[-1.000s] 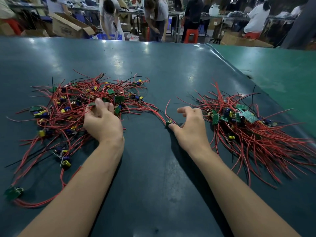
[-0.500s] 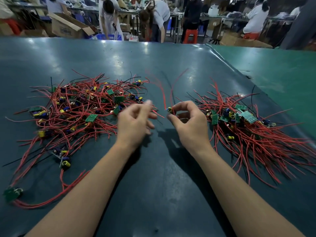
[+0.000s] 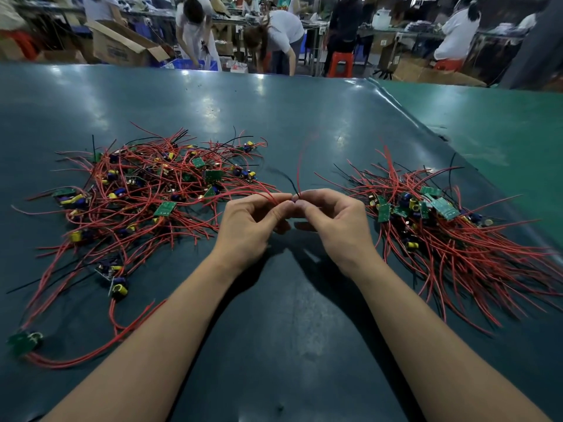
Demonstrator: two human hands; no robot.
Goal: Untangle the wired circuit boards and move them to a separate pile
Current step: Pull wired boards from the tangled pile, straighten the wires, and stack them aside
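A dark teal table point(image 3: 274, 345) carries a tangled heap of red-wired green circuit boards point(image 3: 146, 202) at left and a sorted pile point(image 3: 441, 226) at right; between them, raised, the left hand point(image 3: 246, 226) and right hand point(image 3: 335, 220) meet fingertip to fingertip, each pinching thin red wires point(image 3: 300, 169) that arc upward; the board itself is hidden.

Place: factory assembly floor
Evidence: long green workbench point(image 3: 304, 117), open cardboard box point(image 3: 122, 47), workers point(image 3: 195, 28) at rows of tables beyond far edge
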